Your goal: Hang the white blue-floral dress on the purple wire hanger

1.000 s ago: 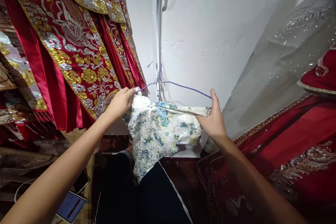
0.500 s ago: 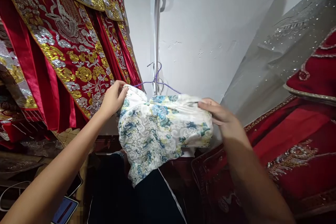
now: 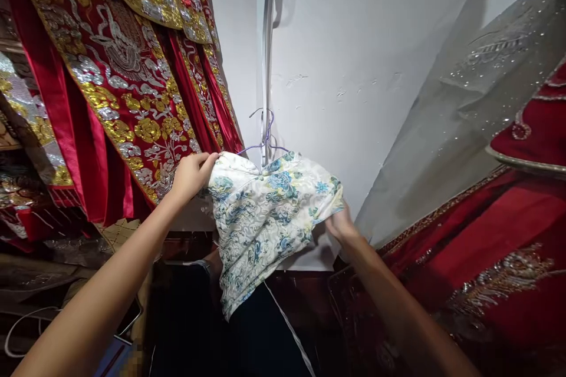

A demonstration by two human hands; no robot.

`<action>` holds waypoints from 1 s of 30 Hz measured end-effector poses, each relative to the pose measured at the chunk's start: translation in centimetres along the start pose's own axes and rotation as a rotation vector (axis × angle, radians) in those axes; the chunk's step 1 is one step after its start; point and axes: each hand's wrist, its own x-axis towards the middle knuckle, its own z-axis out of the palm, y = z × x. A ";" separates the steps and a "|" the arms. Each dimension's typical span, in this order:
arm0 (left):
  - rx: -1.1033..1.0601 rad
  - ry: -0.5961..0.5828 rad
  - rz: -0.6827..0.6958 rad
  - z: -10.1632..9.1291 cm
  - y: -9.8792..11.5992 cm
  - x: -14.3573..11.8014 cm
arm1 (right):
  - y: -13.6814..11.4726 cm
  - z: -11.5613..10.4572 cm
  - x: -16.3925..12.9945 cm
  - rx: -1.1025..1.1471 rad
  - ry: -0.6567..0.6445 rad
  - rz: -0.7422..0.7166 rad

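Observation:
A white short-sleeved blouse (image 3: 260,218) with blue and yellow flowers hangs in front of the white wall on a thin purple hanger (image 3: 267,129). My left hand (image 3: 193,175) pinches the blouse at its left shoulder, thumb and fingers together. Lower down on the other side, my right hand (image 3: 341,222) grips the hem of the right sleeve; its fingertips are partly hidden by the cloth. The collar with its small button sits between the hands, below the hanger's hook.
A red garment with gold and silver embroidery (image 3: 132,88) hangs at left. Sheer sparkly fabric (image 3: 469,94) and a dark red beaded garment (image 3: 508,247) fill the right side. A metal rail (image 3: 267,41) runs down the wall. A phone (image 3: 112,356) lies at lower left.
My right hand has moved down and left from the stretched sleeve's top edge to its hem. The sleeve now slopes down. My left hand keeps its hold on the shoulder.

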 end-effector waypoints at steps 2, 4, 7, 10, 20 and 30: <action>0.040 -0.039 -0.026 -0.2 0.3 0.1 | -1.5 -1.0 0.5 0.028 0.016 0.030; 0.075 -0.060 -0.039 -0.3 1.1 0.6 | -3.5 -1.4 0.8 0.000 -0.006 0.055; 0.055 -0.105 0.087 -0.2 3.1 1.9 | -6.3 -0.5 1.0 -0.076 -0.057 0.008; 0.045 -0.122 0.240 0.0 5.0 3.0 | -7.7 0.9 0.7 -0.074 0.027 -0.083; -0.090 -0.124 0.298 -1.6 8.8 0.7 | -11.0 2.6 -10.0 -0.277 -0.339 -0.053; -0.556 -0.420 0.243 -4.2 10.1 -3.4 | -7.0 5.8 -5.4 -0.915 -0.524 -0.482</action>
